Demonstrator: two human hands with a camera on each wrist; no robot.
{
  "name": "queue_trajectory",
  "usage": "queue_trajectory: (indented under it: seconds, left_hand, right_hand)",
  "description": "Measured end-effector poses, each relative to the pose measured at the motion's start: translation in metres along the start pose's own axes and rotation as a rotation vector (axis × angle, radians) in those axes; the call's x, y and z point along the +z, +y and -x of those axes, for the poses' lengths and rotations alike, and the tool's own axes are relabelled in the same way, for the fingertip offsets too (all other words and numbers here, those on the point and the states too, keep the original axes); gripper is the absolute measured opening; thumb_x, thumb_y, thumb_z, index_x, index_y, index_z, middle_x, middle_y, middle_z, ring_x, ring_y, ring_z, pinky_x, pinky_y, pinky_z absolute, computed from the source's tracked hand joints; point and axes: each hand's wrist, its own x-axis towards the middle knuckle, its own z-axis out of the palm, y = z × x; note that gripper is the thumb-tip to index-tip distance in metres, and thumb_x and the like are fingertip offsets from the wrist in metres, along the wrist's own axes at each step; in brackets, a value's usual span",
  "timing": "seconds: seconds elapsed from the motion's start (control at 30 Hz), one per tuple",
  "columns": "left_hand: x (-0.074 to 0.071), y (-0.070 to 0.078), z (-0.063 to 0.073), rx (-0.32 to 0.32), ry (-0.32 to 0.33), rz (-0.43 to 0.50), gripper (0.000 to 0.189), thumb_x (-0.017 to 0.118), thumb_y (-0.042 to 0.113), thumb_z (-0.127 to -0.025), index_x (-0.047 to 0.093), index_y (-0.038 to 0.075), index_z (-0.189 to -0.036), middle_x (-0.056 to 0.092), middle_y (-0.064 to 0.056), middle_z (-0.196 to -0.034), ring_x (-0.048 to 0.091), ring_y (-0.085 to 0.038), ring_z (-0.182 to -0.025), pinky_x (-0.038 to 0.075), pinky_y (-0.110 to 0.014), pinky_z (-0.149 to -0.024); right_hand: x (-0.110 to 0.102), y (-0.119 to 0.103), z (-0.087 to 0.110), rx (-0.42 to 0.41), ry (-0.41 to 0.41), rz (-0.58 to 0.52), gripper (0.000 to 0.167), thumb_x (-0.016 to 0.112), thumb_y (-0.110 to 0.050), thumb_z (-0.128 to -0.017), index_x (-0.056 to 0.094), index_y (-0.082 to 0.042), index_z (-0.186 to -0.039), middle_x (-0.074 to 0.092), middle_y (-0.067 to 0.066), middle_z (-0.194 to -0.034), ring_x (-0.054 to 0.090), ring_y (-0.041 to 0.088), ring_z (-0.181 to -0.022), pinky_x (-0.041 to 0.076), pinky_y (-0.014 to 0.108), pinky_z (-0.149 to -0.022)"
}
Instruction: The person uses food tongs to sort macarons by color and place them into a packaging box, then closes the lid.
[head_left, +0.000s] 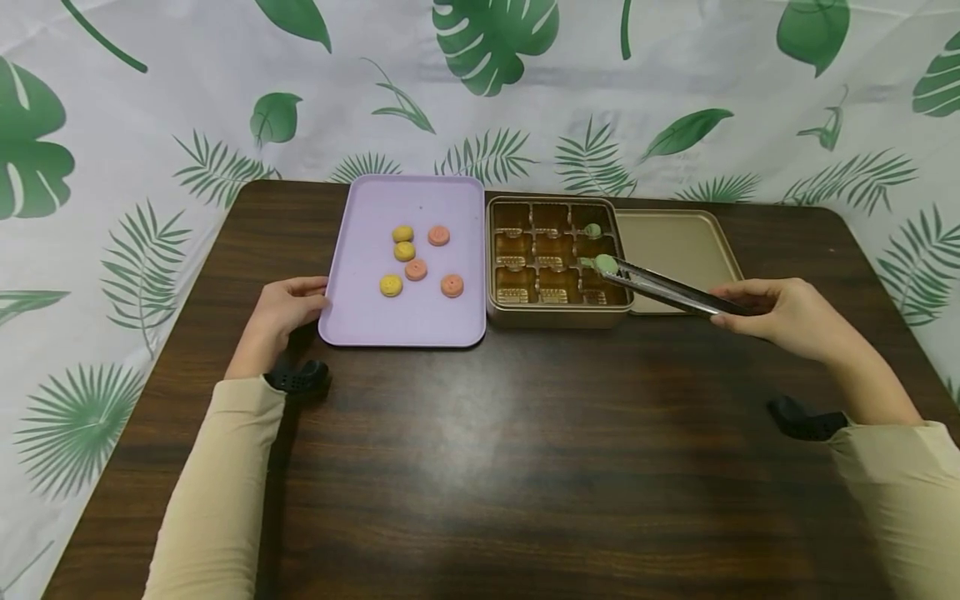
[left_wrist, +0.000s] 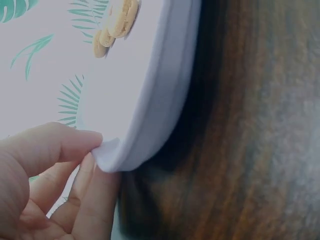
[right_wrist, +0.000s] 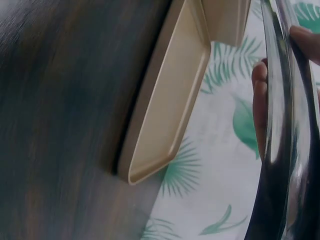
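Touching tongs [head_left: 693, 302] (at tips, beyond right grip [head_left: 791, 319]): green macaron [head_left: 605, 264].

The metal tongs [right_wrist: 281, 120] look smooth and glossy

A dark brown tabletop [head_left: 525, 508] with wood-like grain is seen from above, its far corners rounded. Its far edge is backed by a white backdrop [head_left: 360, 100], which is also seen beyond its left and right sides. Green foliage is printed on the white: a large split leaf [head_left: 501, 37] is shown at the top, feathery fronds are ranged lower down, and a fan-shaped leaf [head_left: 82, 429] is placed at the left. Light is reflected as a soft, pale sheen [head_left: 468, 425] near the tabletop's middle.
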Motion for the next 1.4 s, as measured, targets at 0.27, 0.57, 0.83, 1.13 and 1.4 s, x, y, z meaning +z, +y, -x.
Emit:
queue_trajectory:
  seconds: [0.27, 0.57, 0.83, 1.13, 1.4]
  left_hand:
    - [0.001, 0.004, -0.002, 0.024, 0.008, -0.041, 0.050, 0.051, 0.013, -0.095, 0.042, -0.002, -0.142, 0.051, -0.021, -0.139, 0.053, -0.006, -0.099, 0.050, -0.021, -0.090]
    - [0.008, 0.012, -0.010, 0.111, 0.089, -0.101, 0.046, 0.052, 0.008, -0.092, 0.048, -0.009, -0.135, 0.055, -0.025, -0.127, 0.050, -0.005, -0.087, 0.044, -0.008, -0.068]
    - [0.012, 0.017, -0.013, 0.134, 0.168, -0.160, 0.043, 0.054, 0.001, -0.088, 0.054, -0.010, -0.129, 0.060, -0.030, -0.121, 0.054, -0.017, -0.096, 0.038, -0.005, -0.061]
    - [0.012, 0.018, -0.011, 0.114, 0.199, -0.180, 0.042, 0.054, 0.004, -0.088, 0.056, -0.004, -0.130, 0.062, -0.026, -0.122, 0.055, -0.023, -0.104, 0.038, -0.006, -0.062]
    - [0.008, 0.015, -0.010, 0.088, 0.204, -0.179, 0.041, 0.054, 0.007, -0.089, 0.058, 0.000, -0.130, 0.062, -0.022, -0.121, 0.054, -0.017, -0.097, 0.040, -0.009, -0.064]
  right_hand:
    - [-0.001, 0.002, 0.001, -0.023, -0.023, 0.035, 0.051, 0.070, -0.030, -0.086, 0.060, -0.003, -0.127, 0.062, 0.027, -0.123, 0.043, -0.025, -0.083, 0.045, 0.010, -0.064]
    - [-0.001, 0.001, -0.001, -0.025, -0.032, 0.049, 0.054, 0.071, -0.033, -0.085, 0.059, -0.005, -0.129, 0.060, 0.026, -0.126, 0.039, -0.027, -0.086, 0.041, 0.007, -0.067]
    - [0.004, -0.019, -0.006, -0.037, -0.057, 0.014, 0.055, 0.071, -0.032, -0.085, 0.056, -0.009, -0.133, 0.058, 0.024, -0.128, 0.056, 0.039, -0.115, 0.050, 0.024, -0.076]
    - [0.016, -0.054, -0.019, -0.116, -0.078, -0.037, 0.048, 0.071, -0.028, -0.085, 0.060, -0.012, -0.129, 0.059, 0.021, -0.127, 0.057, 0.038, -0.113, 0.051, 0.043, -0.083]
    - [0.023, -0.088, -0.038, -0.200, -0.102, -0.036, 0.044, 0.073, -0.026, -0.083, 0.063, -0.012, -0.125, 0.064, 0.016, -0.119, 0.056, 0.030, -0.110, 0.046, 0.050, -0.091]
